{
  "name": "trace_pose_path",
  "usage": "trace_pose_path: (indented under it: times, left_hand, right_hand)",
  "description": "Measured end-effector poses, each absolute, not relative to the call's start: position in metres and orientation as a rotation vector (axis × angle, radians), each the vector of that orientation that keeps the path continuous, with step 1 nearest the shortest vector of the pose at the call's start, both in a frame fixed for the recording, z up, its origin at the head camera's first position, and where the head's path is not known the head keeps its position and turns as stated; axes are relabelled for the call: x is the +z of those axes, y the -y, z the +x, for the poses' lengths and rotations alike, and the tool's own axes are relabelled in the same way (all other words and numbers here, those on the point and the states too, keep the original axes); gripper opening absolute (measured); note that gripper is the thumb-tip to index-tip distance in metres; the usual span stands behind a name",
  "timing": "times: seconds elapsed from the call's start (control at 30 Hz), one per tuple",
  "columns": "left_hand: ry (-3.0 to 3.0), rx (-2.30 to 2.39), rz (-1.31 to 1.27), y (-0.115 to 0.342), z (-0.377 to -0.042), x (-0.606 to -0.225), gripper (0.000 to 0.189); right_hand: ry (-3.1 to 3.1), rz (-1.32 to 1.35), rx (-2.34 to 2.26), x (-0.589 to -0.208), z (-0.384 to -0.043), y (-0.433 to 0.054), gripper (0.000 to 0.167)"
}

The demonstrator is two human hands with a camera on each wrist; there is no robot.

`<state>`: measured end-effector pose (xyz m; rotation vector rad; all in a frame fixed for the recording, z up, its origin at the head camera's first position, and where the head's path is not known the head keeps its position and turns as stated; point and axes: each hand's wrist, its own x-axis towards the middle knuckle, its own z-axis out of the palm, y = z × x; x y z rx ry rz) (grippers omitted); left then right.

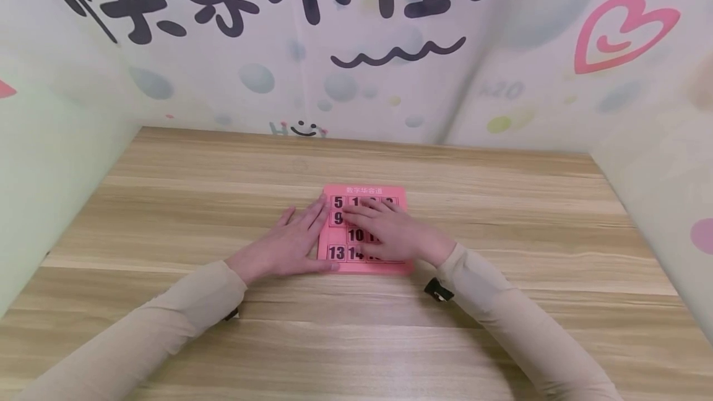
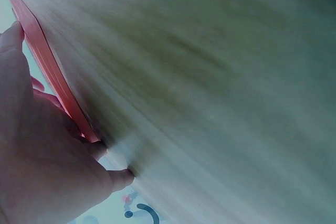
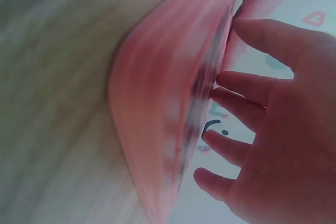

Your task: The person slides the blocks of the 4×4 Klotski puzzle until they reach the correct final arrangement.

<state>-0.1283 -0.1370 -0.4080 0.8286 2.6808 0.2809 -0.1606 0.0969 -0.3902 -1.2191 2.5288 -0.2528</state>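
A pink number sliding puzzle (image 1: 374,268) lies flat on the table, its black-numbered tiles in rows. A gap in the tiles (image 1: 337,236) shows at the left of the third row, beside the 10 tile (image 1: 356,236). My left hand (image 1: 289,243) lies along the puzzle's left edge with fairly straight fingers, and its thumb rests on the near left corner. Over the right half of the tiles my right hand (image 1: 397,232) is spread, its fingertips close over the upper rows and covering several numbers. In the right wrist view those fingers (image 3: 241,87) are loosely extended at the tile face.
The wood-grain table (image 1: 356,339) reaches back to a white printed wall (image 1: 195,91) with large black characters and a pink heart (image 1: 585,48). Side panels stand at left and right. A dark strap piece (image 1: 439,290) shows at the right wrist.
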Motion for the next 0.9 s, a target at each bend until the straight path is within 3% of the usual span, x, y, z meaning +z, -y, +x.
trace_pose_path:
  times: [0.9]
  left_hand:
    - [-2.694, 0.288, 0.824, 0.136, -0.128, -0.408, 0.108]
  right_hand:
    - [-2.485, -1.324, -0.296, -0.394, -0.139, -0.104, 0.058]
